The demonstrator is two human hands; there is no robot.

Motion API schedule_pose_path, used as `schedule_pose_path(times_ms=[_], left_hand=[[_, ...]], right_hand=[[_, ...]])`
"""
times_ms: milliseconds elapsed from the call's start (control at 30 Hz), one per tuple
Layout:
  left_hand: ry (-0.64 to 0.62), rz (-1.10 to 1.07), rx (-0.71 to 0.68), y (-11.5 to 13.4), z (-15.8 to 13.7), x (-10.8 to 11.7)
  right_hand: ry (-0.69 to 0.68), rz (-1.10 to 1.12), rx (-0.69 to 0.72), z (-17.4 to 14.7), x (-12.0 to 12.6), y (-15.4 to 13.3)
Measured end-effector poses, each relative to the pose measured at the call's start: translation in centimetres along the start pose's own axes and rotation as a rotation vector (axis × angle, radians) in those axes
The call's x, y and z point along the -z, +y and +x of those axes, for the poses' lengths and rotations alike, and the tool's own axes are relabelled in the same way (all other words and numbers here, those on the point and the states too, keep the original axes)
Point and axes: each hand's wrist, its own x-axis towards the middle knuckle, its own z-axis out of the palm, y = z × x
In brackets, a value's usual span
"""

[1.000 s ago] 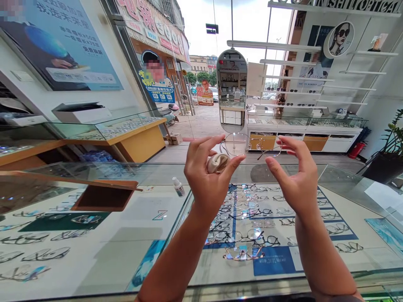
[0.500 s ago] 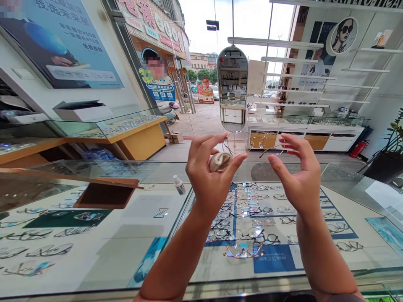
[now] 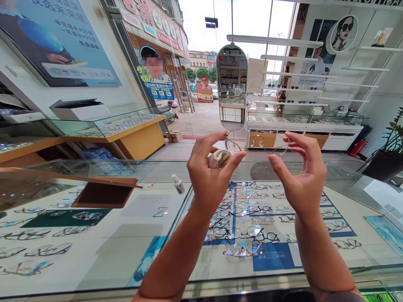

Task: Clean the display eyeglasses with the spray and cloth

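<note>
A pair of thin-rimmed eyeglasses [image 3: 260, 143] with clear round lenses is held up in front of me, above the glass counter. My left hand [image 3: 208, 178] is closed on its left end, index fingertip at the top of the rim and thumb near the bottom. A crumpled beige cloth [image 3: 219, 159] is tucked in the palm of that same hand. At the other end, my right hand [image 3: 304, 178] pinches the right rim between fingertips and thumb. The temples fold back behind the lenses and show only in part.
Below lies a glass display counter [image 3: 176, 268] with rows of frames inside. A small white spray bottle [image 3: 178, 184] and a brown tray [image 3: 103, 193] are to the left. Farther off stand an oval mirror [image 3: 233, 88], a fire extinguisher [image 3: 357, 147] and a potted plant [image 3: 385, 155].
The eyeglasses have turned slightly, and their right lens sits a little farther right. My right hand has shifted slightly right with them. Both hands keep their hold.
</note>
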Motion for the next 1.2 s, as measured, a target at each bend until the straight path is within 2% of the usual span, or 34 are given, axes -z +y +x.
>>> schedule_pose_path(times_ms=[533,800,1033,1200], left_hand=[[0.000,-0.077,0.096,-0.07,-0.17,-0.17],[0.011,-0.068,0.071,-0.08,-0.17,-0.18],[0.111,0.033,-0.042,0.29,-0.14,-0.18],[0.131,0.052,-0.046,0.51,-0.16,-0.09]], right_hand=[[0.020,-0.009,-0.006,-0.07,-0.13,-0.21],[0.010,0.013,-0.049,-0.15,-0.21,-0.20],[-0.049,0.024,-0.085,-0.13,-0.25,-0.17],[-0.080,0.004,-0.089,-0.08,-0.24,0.09]])
